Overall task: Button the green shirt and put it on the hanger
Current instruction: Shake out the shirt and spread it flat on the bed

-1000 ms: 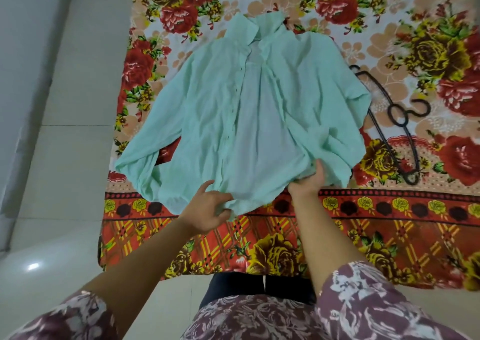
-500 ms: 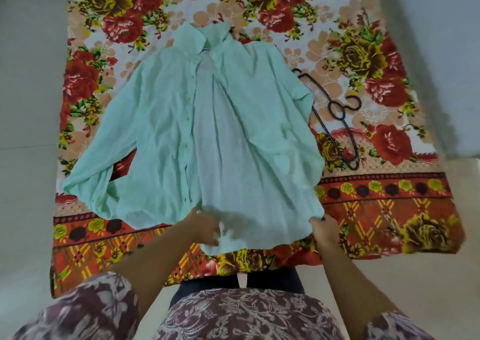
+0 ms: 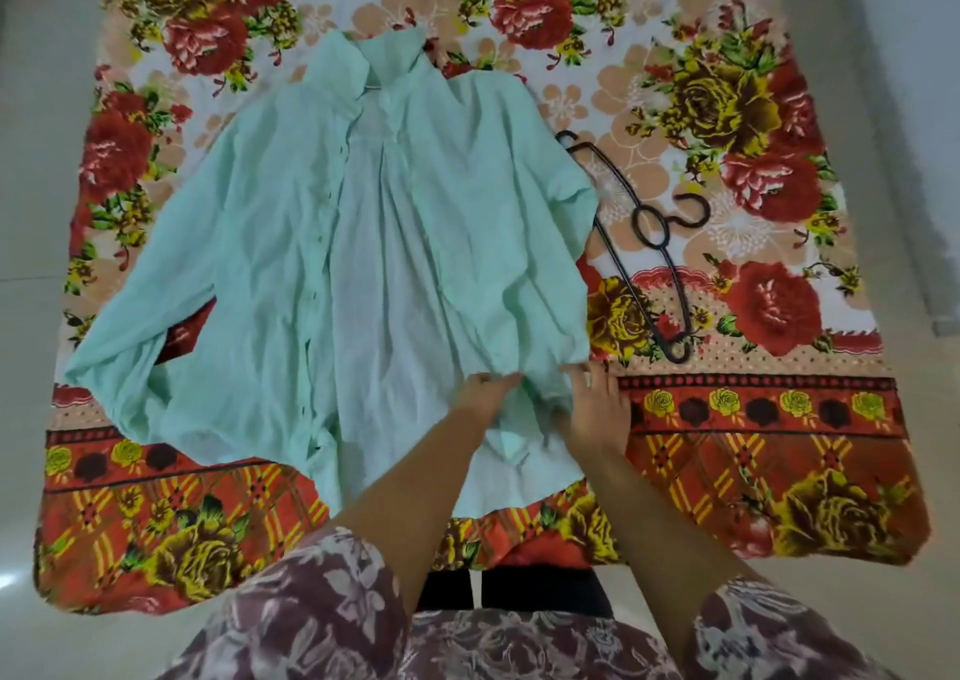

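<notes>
One pale green shirt (image 3: pixel 395 263) lies spread front-up on one flower-printed blanket (image 3: pixel 753 445), collar at the far end, hem nearest the viewer. Its front hangs open, the lighter inside showing down the middle. Small buttons run along the edge of the panel on the viewer's left, too small and blurred to count.

One black hanger (image 3: pixel 652 247) lies on the blanket just beside the shirt on the viewer's right. Its upper end slips under the sleeve there, so only part of it shows; the hook curls away from the shirt.

Two bare hands reach in from the bottom, close together at the lower edge of the panel on the viewer's right. The left hand (image 3: pixel 485 393) meets a fold of fabric that covers its fingertips – whether it grips or only touches cannot be told. The right hand (image 3: pixel 597 404) lies with fingers fairly straight against the cloth; its thumb is hidden.

The person's dark flowered clothing (image 3: pixel 291 606) is cut off at the bottom edge. Pale floor (image 3: pixel 31 159) surrounds the blanket.
</notes>
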